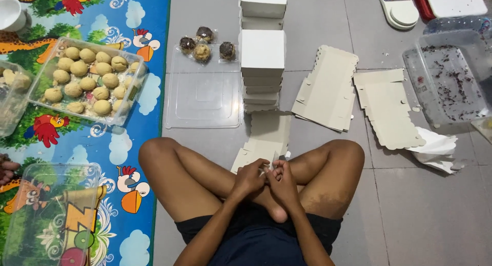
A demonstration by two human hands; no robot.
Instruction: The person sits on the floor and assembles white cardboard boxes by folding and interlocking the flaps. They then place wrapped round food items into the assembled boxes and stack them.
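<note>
I sit cross-legged on a grey tiled floor. My left hand [249, 178] and my right hand [281, 180] meet over my lap, both pinching the near edge of a flat cardboard box blank [262, 139] that lies on the floor in front of my legs. Beyond it rises a stack of folded white boxes [262, 66], with a second stack [263, 3] behind. More flat blanks [327, 89] lie to the right of the stack, and another pile of blanks [389, 108] lies further right.
A clear lid [204, 99] carries several wrapped dark balls [205, 44]. On the colourful mat at left stand a clear tub of pale dough balls [87, 79] and an empty tub [48, 209]. A crumb-strewn clear tub [451, 81], crumpled paper [435, 148] and a scale [400, 9] sit right.
</note>
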